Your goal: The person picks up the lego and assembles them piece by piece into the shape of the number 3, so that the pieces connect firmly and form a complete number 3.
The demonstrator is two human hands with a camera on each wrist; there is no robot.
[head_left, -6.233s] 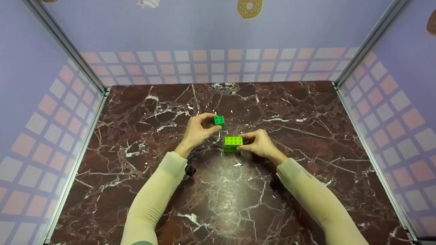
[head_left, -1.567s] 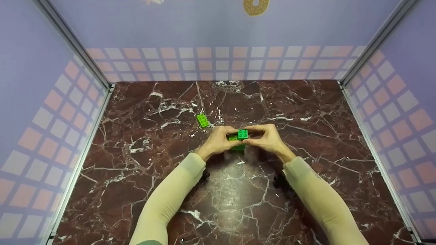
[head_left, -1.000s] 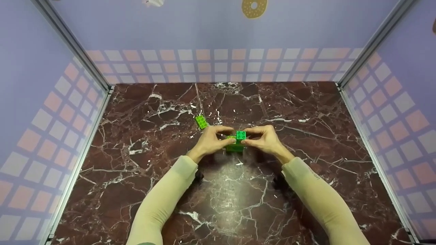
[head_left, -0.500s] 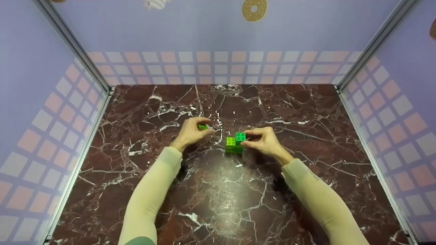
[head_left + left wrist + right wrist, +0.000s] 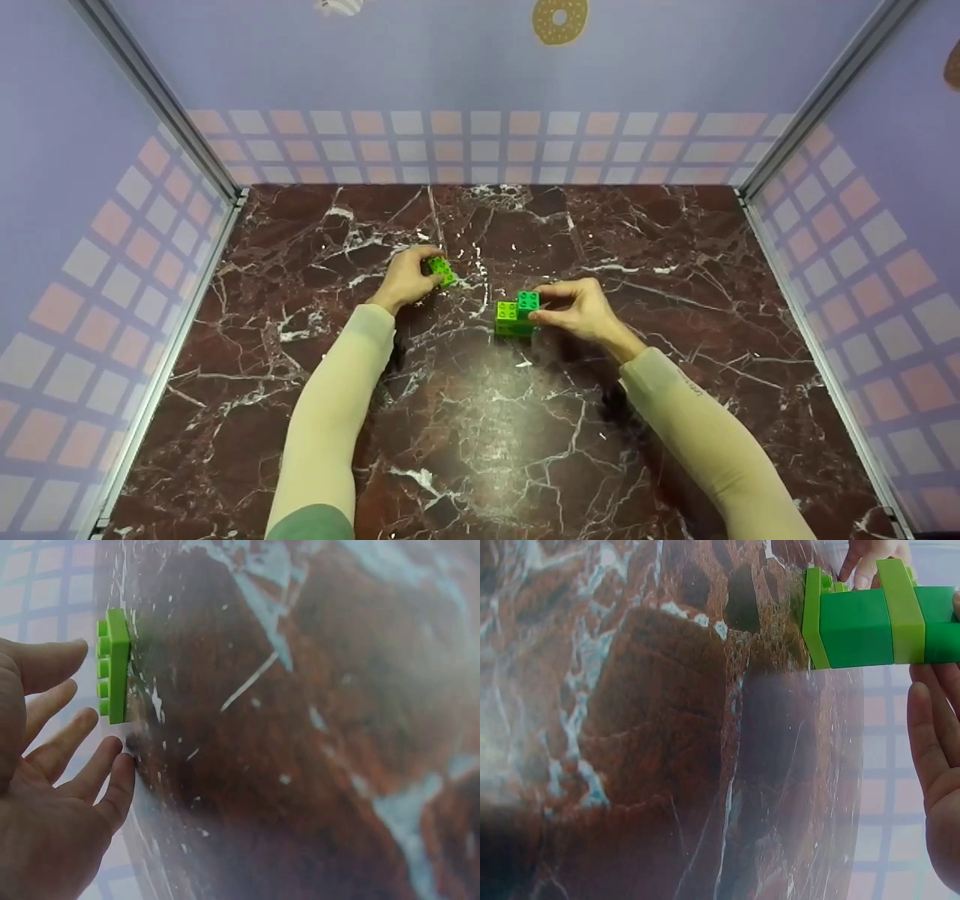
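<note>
Two hands busy: left hand (image 5: 405,277) fingers seemingly pinching flat brick (image 5: 442,271); right hand (image 5: 581,311) fingers clamped on brick stack (image 5: 516,316).

You are working on a dark red marble-look tabletop (image 5: 525,450), polished and glossy enough to throw back a pale sheen near its front edge, and veined in white. The thin green plate (image 5: 442,271) by your left hand (image 5: 405,279) and the stacked green bricks (image 5: 516,315) at your right hand (image 5: 581,311) are smooth moulded plastic with a slight shine. Your sleeves (image 5: 330,420) look like matt, finely knit cloth, and the corner posts (image 5: 161,105) look like brushed metal.
</note>
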